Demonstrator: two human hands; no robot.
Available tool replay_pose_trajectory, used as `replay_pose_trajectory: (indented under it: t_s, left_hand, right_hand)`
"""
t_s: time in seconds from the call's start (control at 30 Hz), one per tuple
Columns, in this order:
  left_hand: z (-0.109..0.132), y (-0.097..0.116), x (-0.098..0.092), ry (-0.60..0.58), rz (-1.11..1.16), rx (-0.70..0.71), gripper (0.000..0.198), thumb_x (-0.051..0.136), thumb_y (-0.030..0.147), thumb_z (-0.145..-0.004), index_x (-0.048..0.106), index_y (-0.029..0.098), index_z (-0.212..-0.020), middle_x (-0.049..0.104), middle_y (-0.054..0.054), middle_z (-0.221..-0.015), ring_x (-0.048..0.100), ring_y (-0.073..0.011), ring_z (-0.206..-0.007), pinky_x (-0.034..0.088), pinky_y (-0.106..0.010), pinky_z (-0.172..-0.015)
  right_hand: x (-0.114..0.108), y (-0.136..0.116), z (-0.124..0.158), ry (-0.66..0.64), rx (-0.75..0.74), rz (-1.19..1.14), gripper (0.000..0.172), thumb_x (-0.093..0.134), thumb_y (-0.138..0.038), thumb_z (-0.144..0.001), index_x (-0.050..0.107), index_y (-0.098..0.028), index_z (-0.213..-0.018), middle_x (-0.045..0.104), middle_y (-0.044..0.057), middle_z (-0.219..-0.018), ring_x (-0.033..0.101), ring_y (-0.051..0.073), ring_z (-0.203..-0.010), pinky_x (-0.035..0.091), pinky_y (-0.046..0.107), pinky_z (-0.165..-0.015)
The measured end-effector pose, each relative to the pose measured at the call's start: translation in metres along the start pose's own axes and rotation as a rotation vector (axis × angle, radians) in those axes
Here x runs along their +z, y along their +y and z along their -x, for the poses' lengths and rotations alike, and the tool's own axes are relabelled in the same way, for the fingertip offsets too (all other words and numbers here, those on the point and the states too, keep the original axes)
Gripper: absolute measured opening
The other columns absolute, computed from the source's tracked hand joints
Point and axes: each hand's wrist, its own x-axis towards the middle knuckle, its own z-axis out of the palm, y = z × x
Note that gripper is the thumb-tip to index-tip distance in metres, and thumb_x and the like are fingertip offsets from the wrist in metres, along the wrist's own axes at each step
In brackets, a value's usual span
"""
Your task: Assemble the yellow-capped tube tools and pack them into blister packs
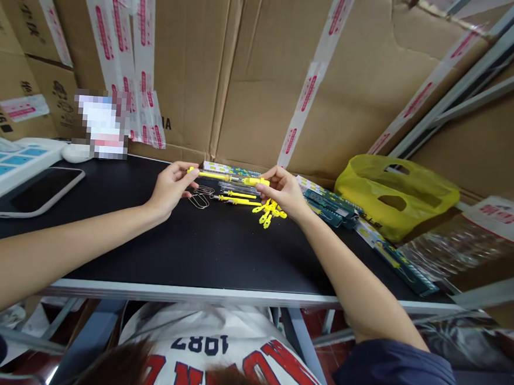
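Observation:
A slim yellow pen-like tool with a clear and metallic middle spans level between my two hands, raised a little over the black table. Its left end is pinched by my left hand, and my right hand grips the yellow piece at its right end. Below my right hand lies a small pile of yellow plastic clips. More yellow sticks with metal tips lie side by side under the held tool. Beside my left fingers rest bent wire loops. Their exact kind cannot be made out.
Green printed packets lie behind and right of my right hand. A yellow plastic bag and clear plastic packaging stand at the right. At the left are a phone and a white power strip. Cardboard boxes wall off the back.

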Motion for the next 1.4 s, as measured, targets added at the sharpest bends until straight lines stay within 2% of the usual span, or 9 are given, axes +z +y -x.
replay_pose_trajectory:
  t_s: [0.17,0.3,0.4,0.53,0.7,0.93,1.07,1.23,1.4]
  left_hand:
    - [0.001,0.001,0.002,-0.008,0.005,-0.012,0.022,0.068,0.03,-0.077,0.064,0.018,-0.095,0.065,-0.003,-0.089,0.061,-0.008,-0.065,0.044,-0.014,-0.045]
    - [0.002,0.001,0.003,-0.011,0.002,-0.013,0.024,0.069,0.031,-0.077,0.064,0.018,-0.096,0.066,-0.003,-0.09,0.061,-0.008,-0.065,0.044,-0.014,-0.045]
    - [0.002,0.001,0.003,-0.003,0.013,-0.029,0.025,0.068,0.031,-0.077,0.064,0.018,-0.097,0.066,-0.003,-0.089,0.06,-0.0077,-0.065,0.044,-0.014,-0.046]
    - [0.002,0.001,0.003,0.0,0.019,-0.044,0.024,0.068,0.032,-0.077,0.064,0.018,-0.097,0.065,-0.003,-0.088,0.06,-0.0072,-0.064,0.043,-0.013,-0.045]
    - [0.002,0.0,0.002,0.009,0.012,-0.028,0.025,0.069,0.033,-0.077,0.065,0.017,-0.096,0.066,-0.004,-0.089,0.062,-0.0095,-0.07,0.045,-0.015,-0.048]
    - [0.0,-0.002,0.001,0.026,0.0,-0.015,0.022,0.068,0.033,-0.078,0.066,0.017,-0.092,0.069,-0.006,-0.09,0.064,-0.0142,-0.084,0.046,-0.017,-0.055]
    - [-0.001,-0.002,0.0,0.021,-0.009,0.014,0.022,0.069,0.033,-0.078,0.066,0.017,-0.092,0.07,-0.006,-0.096,0.064,-0.0141,-0.089,0.048,-0.019,-0.062]
    - [-0.001,-0.001,0.001,0.034,-0.037,0.068,0.016,0.068,0.027,-0.079,0.067,0.016,-0.091,0.071,-0.006,-0.096,0.064,-0.0126,-0.086,0.05,-0.022,-0.073]
    - [-0.001,-0.001,0.001,0.016,-0.034,0.056,0.018,0.068,0.031,-0.079,0.066,0.017,-0.09,0.071,-0.006,-0.095,0.064,-0.0136,-0.088,0.05,-0.022,-0.07]
  right_hand:
    - [-0.007,-0.004,-0.001,-0.032,-0.033,0.035,0.049,0.08,-0.044,-0.065,0.051,-0.022,-0.097,0.053,-0.002,-0.077,0.055,0.01,-0.063,0.053,0.022,-0.048]
    - [-0.011,-0.006,0.0,-0.07,-0.036,0.041,0.049,0.081,-0.042,-0.065,0.052,-0.022,-0.099,0.055,0.0,-0.084,0.056,0.012,-0.071,0.053,0.021,-0.049]
    - [-0.01,-0.007,0.0,-0.09,-0.022,0.028,0.047,0.08,-0.042,-0.066,0.052,-0.021,-0.098,0.056,0.0,-0.085,0.056,0.011,-0.068,0.053,0.021,-0.048]
    - [-0.009,-0.006,0.001,-0.059,0.053,0.016,0.039,0.071,-0.051,-0.075,0.054,-0.021,-0.093,0.056,-0.001,-0.079,0.055,0.009,-0.059,0.052,0.02,-0.045]
    - [-0.011,-0.002,0.0,-0.142,0.136,0.055,0.04,0.065,-0.057,-0.078,0.053,-0.019,-0.079,0.06,0.0,-0.07,0.054,0.008,-0.052,0.051,0.02,-0.042]
    - [-0.01,0.002,-0.001,-0.117,0.04,0.016,0.047,0.083,-0.047,-0.061,0.053,-0.019,-0.086,0.061,-0.001,-0.074,0.057,0.01,-0.058,0.055,0.025,-0.051]
    - [-0.009,0.002,-0.001,-0.064,-0.043,0.081,0.047,0.082,-0.048,-0.061,0.054,-0.02,-0.086,0.059,-0.001,-0.076,0.054,0.009,-0.059,0.053,0.024,-0.05]
    - [-0.009,0.002,0.0,-0.02,-0.068,0.124,0.046,0.081,-0.049,-0.063,0.054,-0.021,-0.088,0.058,0.0,-0.079,0.052,0.01,-0.06,0.052,0.025,-0.05]
    - [-0.01,0.004,0.0,0.002,-0.102,0.173,0.041,0.079,-0.044,-0.067,0.053,-0.021,-0.09,0.058,0.001,-0.084,0.054,0.011,-0.067,0.049,0.024,-0.052]
